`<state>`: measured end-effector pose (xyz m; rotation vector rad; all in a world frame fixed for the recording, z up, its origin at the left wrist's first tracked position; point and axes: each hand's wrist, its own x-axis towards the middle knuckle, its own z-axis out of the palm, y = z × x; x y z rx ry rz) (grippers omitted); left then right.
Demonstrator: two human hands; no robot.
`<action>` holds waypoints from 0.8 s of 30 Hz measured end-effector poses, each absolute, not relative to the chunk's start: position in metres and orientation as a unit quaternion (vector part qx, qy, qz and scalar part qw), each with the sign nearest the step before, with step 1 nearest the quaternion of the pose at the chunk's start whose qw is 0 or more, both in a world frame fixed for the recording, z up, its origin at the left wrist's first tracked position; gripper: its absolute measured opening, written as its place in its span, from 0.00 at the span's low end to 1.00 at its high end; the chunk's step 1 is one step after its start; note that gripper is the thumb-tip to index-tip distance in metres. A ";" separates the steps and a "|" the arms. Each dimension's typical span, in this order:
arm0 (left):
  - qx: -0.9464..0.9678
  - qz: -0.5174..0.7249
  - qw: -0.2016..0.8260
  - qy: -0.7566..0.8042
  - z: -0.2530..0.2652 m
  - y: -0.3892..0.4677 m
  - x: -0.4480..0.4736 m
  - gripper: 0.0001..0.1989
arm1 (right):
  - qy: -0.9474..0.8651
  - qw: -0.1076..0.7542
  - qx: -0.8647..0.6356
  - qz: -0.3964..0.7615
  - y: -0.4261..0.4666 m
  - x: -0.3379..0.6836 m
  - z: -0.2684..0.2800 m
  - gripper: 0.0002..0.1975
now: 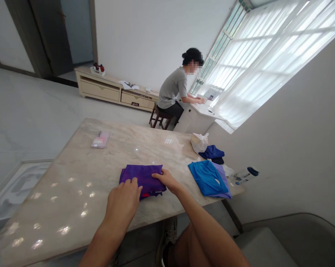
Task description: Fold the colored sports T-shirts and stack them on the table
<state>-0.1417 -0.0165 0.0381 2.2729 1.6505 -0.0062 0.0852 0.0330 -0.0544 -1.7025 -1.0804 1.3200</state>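
A folded purple garment lies on the marble-topped table in front of me, with a bit of red showing at its near edge. My left hand is at its near left side, fingers bent over the fabric and thumb by the near edge. At the right edge, my right hand grips the cloth, thumb on top and the other fingers partly hidden. To the right lies a folded blue garment, on top of a lavender one.
A white plastic bag, dark blue cap and clear bottle stand along the right side of the table. A pink packet lies far left. Beyond, a person sits on a stool at a white desk.
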 end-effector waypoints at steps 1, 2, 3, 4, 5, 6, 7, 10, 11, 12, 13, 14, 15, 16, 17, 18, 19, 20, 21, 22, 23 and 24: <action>0.801 0.002 0.167 0.575 0.039 -0.017 -0.141 0.19 | -0.377 0.378 -0.638 0.555 0.030 0.084 -0.045 0.10; 0.804 0.003 0.170 0.570 0.040 -0.017 -0.140 0.18 | -0.343 0.389 -0.624 0.585 0.027 0.085 -0.035 0.11; 0.806 -0.001 0.173 0.566 0.041 -0.018 -0.139 0.18 | -0.321 0.396 -0.615 0.601 0.022 0.088 -0.023 0.11; 0.809 -0.006 0.174 0.562 0.042 -0.018 -0.137 0.17 | -0.310 0.404 -0.613 0.604 0.016 0.094 -0.011 0.11; 0.812 -0.011 0.174 0.557 0.042 -0.019 -0.136 0.16 | -0.306 0.416 -0.613 0.598 0.009 0.102 0.001 0.12; 0.816 -0.016 0.172 0.552 0.043 -0.019 -0.133 0.16 | -0.308 0.431 -0.614 0.585 -0.001 0.113 0.014 0.12; 0.820 -0.019 0.167 0.547 0.044 -0.019 -0.130 0.17 | -0.312 0.447 -0.619 0.565 -0.011 0.126 0.027 0.12; 0.834 -0.020 0.154 0.530 0.044 -0.019 -0.116 0.19 | -0.323 0.474 -0.659 0.487 -0.051 0.173 0.065 0.12; 0.838 -0.021 0.151 0.524 0.043 -0.019 -0.109 0.20 | -0.324 0.473 -0.677 0.462 -0.066 0.189 0.076 0.12; 0.841 -0.023 0.150 0.519 0.042 -0.019 -0.103 0.20 | -0.323 0.471 -0.692 0.441 -0.080 0.205 0.085 0.12; 0.844 -0.026 0.150 0.514 0.041 -0.019 -0.096 0.21 | -0.319 0.471 -0.705 0.424 -0.092 0.220 0.093 0.12; 0.848 -0.029 0.150 0.508 0.039 -0.019 -0.090 0.21 | -0.313 0.472 -0.714 0.412 -0.103 0.234 0.100 0.12; 0.851 -0.033 0.150 0.502 0.037 -0.020 -0.083 0.22 | -0.303 0.477 -0.720 0.401 -0.112 0.247 0.105 0.12; 0.855 -0.036 0.152 0.495 0.035 -0.020 -0.077 0.23 | -0.291 0.484 -0.726 0.392 -0.117 0.258 0.109 0.11; 0.859 -0.040 0.153 0.488 0.033 -0.020 -0.072 0.23 | -0.278 0.492 -0.731 0.383 -0.120 0.269 0.113 0.10; 0.863 -0.043 0.155 0.480 0.031 -0.020 -0.067 0.24 | -0.266 0.501 -0.733 0.374 -0.119 0.280 0.118 0.10; 0.866 -0.046 0.155 0.473 0.029 -0.020 -0.063 0.25 | -0.259 0.513 -0.734 0.363 -0.117 0.290 0.123 0.10; 0.868 -0.050 0.155 0.469 0.027 -0.019 -0.060 0.26 | -0.255 0.524 -0.733 0.349 -0.112 0.300 0.129 0.10; 0.869 -0.053 0.154 0.467 0.026 -0.018 -0.057 0.26 | -0.258 0.540 -0.729 0.333 -0.105 0.311 0.137 0.10; 0.870 -0.056 0.152 0.466 0.024 -0.017 -0.055 0.27 | -0.265 0.555 -0.722 0.316 -0.098 0.322 0.146 0.10; 0.870 -0.058 0.150 0.466 0.021 -0.015 -0.053 0.27 | -0.270 0.571 -0.716 0.298 -0.091 0.334 0.156 0.10; 0.870 -0.058 0.150 0.467 0.019 -0.013 -0.052 0.28 | -0.275 0.590 -0.707 0.278 -0.084 0.346 0.166 0.10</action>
